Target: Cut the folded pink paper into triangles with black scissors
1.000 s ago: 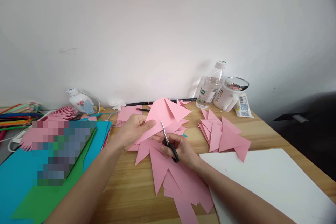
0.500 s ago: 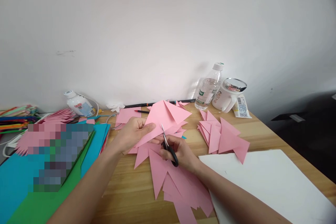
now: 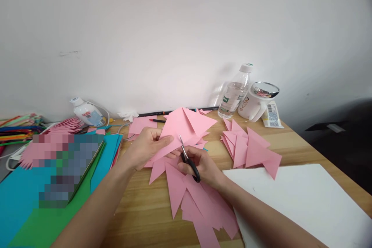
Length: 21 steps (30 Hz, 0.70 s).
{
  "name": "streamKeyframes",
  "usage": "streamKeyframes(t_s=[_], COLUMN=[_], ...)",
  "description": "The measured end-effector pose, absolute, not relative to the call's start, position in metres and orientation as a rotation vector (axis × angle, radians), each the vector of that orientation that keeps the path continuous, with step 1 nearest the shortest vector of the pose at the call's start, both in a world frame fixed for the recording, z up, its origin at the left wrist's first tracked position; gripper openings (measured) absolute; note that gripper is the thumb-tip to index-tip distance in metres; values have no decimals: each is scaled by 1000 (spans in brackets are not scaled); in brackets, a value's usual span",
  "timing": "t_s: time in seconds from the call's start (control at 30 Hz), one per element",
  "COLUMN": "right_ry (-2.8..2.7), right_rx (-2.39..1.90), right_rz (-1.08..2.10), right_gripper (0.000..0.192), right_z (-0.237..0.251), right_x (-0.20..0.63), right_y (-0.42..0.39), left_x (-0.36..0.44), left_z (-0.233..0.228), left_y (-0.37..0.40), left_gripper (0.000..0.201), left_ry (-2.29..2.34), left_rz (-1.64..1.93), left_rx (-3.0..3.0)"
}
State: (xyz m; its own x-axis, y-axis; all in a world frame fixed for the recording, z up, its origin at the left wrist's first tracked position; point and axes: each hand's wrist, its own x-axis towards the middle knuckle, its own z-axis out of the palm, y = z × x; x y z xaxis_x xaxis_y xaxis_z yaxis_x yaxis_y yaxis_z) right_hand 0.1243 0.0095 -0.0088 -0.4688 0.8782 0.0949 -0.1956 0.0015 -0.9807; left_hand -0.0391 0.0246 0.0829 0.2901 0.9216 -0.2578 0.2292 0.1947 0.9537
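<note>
Gripping black-handled scissors [image 3: 190, 163], your right hand [image 3: 205, 166] curls | blades aim eleven o'clock over pink paper [image 3: 176, 126] | left hand [image 3: 151, 143] pinches its eight-o'clock edge

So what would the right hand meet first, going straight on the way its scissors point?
Probably the pink sheet in the left hand: the scissors in the right hand point up and slightly left across it. Depth between hand and sheet is unclear.

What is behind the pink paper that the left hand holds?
Behind the paper, a red-tipped black pencil and small pink pieces show. The pencil's other end is covered; anything else there cannot be seen.
</note>
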Motion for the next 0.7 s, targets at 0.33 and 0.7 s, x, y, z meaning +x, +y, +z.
streamKeyframes(t_s=[0.33,0.7], right_ry=[-1401,-1404], right_rx=[-739,-748], right_rz=[1599,1615], right_gripper=[34,32], right_z=[-7,-8], right_x=[122,123], right_y=[10,9], left_x=[-41,-41], left_z=[75,78], left_y=[27,27], left_gripper=[21,23], left_ry=[1124,1121], left_rz=[607,604], left_rx=[1255,1284])
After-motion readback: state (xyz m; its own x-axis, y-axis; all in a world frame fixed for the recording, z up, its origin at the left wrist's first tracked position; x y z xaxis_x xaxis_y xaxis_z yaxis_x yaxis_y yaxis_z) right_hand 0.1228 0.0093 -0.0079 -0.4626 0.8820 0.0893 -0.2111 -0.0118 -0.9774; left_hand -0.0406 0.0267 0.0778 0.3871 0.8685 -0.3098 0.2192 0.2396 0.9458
